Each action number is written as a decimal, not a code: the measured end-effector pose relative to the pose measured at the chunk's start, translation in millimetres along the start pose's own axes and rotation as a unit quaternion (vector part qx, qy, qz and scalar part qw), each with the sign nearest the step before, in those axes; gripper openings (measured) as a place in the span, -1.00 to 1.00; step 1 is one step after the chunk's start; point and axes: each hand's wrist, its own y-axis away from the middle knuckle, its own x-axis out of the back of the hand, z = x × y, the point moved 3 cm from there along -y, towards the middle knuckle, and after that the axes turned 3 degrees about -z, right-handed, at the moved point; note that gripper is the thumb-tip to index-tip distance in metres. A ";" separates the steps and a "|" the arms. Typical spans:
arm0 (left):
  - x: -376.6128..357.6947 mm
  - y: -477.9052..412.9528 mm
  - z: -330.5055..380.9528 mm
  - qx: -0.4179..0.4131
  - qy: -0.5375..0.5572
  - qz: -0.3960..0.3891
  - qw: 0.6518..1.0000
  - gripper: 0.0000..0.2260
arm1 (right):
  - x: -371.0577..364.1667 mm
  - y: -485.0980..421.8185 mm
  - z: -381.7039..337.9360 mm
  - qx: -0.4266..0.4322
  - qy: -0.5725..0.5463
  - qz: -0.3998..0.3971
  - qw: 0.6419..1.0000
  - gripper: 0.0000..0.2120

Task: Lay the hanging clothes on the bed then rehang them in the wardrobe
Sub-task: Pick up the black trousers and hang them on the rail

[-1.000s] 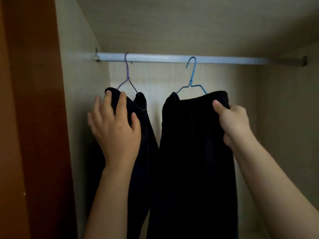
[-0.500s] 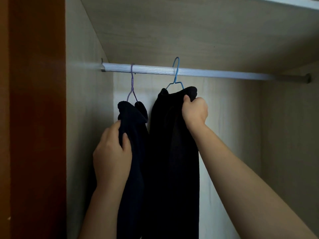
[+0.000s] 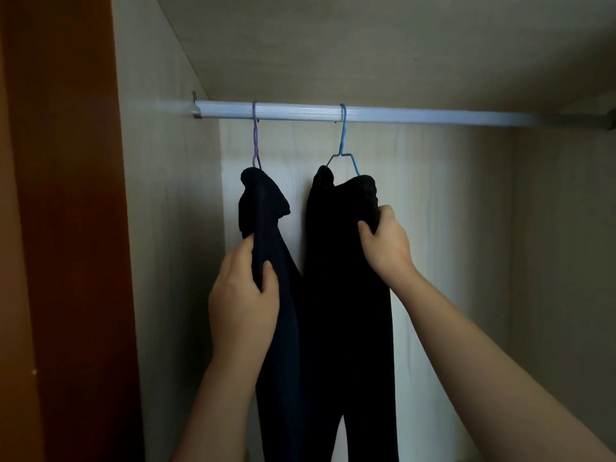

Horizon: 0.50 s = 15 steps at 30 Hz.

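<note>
The pale wood-grain wardrobe [image 3: 450, 228] fills most of the frame, its ceiling panel across the top and its right wall lost in shadow. A reddish-brown wooden side panel [image 3: 66, 228] runs down the left edge, cut off at top and bottom.

At centre hangs a long black garment [image 3: 346, 311]. Its lower end passes out of the bottom of the frame, and the dim light hides what kind of clothing it is. Just left of it, touching lower down, hangs a dark navy garment [image 3: 283, 345], bunched at the top and likewise cut off below.

A silver ribbed metal rail [image 3: 416, 115] crosses the upper part of the frame; its right end fades into shadow.

The left hand [image 3: 243, 301], lower centre-left, pinches a fold of the navy garment between thumb and fingers; the fingertips are hidden behind the cloth. The right hand [image 3: 386, 245], centre-right, clutches the upper right edge of the black garment, thumb in front and fingers curled round it.

A thin blue wire hanger [image 3: 343, 138] hooks on the rail above the black garment, and a thin purple wire hanger [image 3: 255, 141] above the navy one. The shoulders of both are buried in the fabric.
</note>
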 end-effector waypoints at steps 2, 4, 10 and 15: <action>-3.9 16.1 -5.1 0.008 0.009 -0.028 1.000 -0.65 | 0.9 21.3 14.7 0.001 0.007 -0.017 1.000 -0.78; -6.2 35.1 -12.1 0.028 0.023 -0.059 0.998 -0.64 | 2.7 44.9 32.2 -0.008 0.004 -0.042 0.999 -0.81; -7.8 98.5 -28.7 0.065 0.047 -0.101 0.992 -0.68 | 2.5 123.3 94.2 -0.075 0.034 -0.116 0.990 -0.81; -5.0 141.8 -40.9 0.096 0.025 -0.070 0.993 -0.69 | -10.9 186.5 145.8 -0.158 0.036 -0.181 0.970 -0.72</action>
